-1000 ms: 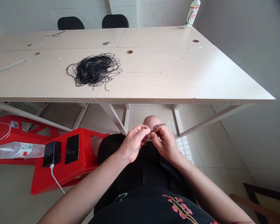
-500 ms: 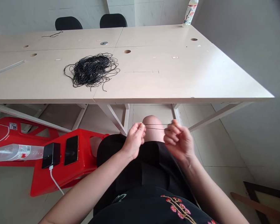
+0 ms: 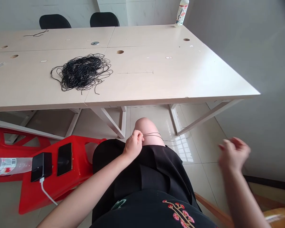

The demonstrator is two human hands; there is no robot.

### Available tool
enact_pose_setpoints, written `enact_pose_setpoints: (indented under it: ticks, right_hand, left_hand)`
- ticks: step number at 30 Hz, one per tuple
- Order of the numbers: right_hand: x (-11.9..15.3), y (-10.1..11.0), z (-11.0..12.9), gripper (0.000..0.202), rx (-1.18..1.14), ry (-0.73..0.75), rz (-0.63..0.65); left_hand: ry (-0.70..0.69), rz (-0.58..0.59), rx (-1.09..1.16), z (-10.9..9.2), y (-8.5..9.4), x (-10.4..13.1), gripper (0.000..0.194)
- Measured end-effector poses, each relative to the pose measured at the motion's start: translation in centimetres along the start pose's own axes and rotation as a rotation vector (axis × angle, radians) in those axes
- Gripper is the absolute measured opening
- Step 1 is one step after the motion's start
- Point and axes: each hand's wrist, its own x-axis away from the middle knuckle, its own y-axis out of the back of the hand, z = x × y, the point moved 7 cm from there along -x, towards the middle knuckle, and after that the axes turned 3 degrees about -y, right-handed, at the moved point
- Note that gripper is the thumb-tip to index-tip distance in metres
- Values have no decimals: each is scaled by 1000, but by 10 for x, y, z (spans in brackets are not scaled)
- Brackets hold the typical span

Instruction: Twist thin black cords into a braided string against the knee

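Observation:
My left hand [image 3: 134,144] is closed in a pinch on a thin black cord [image 3: 153,135]. From its fingertips the cord runs in two strands over the bare knee [image 3: 146,125] and on to the right, where it thins out against the floor tiles. My right hand [image 3: 235,153] is far off to the right, blurred by motion, with its fingers curled in; whether the strands reach it cannot be made out. On the table [image 3: 204,82] in front lies a tangled heap of black cord [image 3: 82,72].
At the left, a red stool [image 3: 82,158] carries a phone [image 3: 64,159], a black power bank [image 3: 41,166] with a white cable, and a lying plastic bottle [image 3: 10,166]. A labelled bottle [image 3: 181,13] stands at the table's far corner. A grey wall [image 3: 263,57] rises at the right.
My right hand has moved well away to the right from beside the left hand. My left hand keeps its pinch on the cord. The view has turned slightly right.

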Motion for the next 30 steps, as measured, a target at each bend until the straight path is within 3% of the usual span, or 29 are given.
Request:
enact_pose_setpoints:
  ticks: [1, 3, 5, 7, 9, 11, 14, 16, 18, 19, 22, 24, 28, 30]
  right_hand:
    - [25, -29, 3, 16, 88, 13, 82]
    - [82, -102, 10, 23, 211, 44, 555]
    - [131, -138, 20, 23, 330, 123, 872]
    - [160, -139, 25, 18, 458, 175, 1044]
    - [172, -123, 26, 22, 551, 165, 1155]
    - [172, -109, 24, 24, 614, 116, 1242]
    - [159, -119, 36, 28, 709, 208, 1210]
    - [154, -149, 59, 24, 699, 442, 1115]
    - [166, -185, 80, 22, 573, 628, 1198]
    - [174, -200, 84, 21, 515, 646, 1284]
    - [177, -223, 80, 19, 427, 446, 1386]
    - [164, -220, 70, 22, 465, 358, 1321]
    - [117, -192, 46, 26, 750, 424, 1083]
    - [94, -180, 33, 26, 815, 421, 1024]
  left_hand:
    - [-9, 38, -22, 0, -5, 7, 14]
    - [-3, 137, -56, 4, -14, 25, 14]
    - [61, 309, -35, 15, -23, 44, 15]
    - [177, 459, 8, 28, -27, 62, 19]
    - [266, 504, 74, 36, -24, 71, 22]
    - [247, 502, 111, 33, -22, 71, 22]
    - [134, 462, 57, 19, -20, 61, 19]
    - [72, 431, -22, 9, -17, 55, 17]
    - [-6, 411, -74, -2, -11, 52, 14]
    - [-42, 401, -87, -6, -8, 51, 13]
    - [-104, 363, -124, -9, 6, 47, 13]
    - [-107, 315, -145, -4, 16, 39, 15]
    - [2, 289, -104, 18, 25, 16, 20]
    - [96, 315, -68, 31, 26, 6, 22]
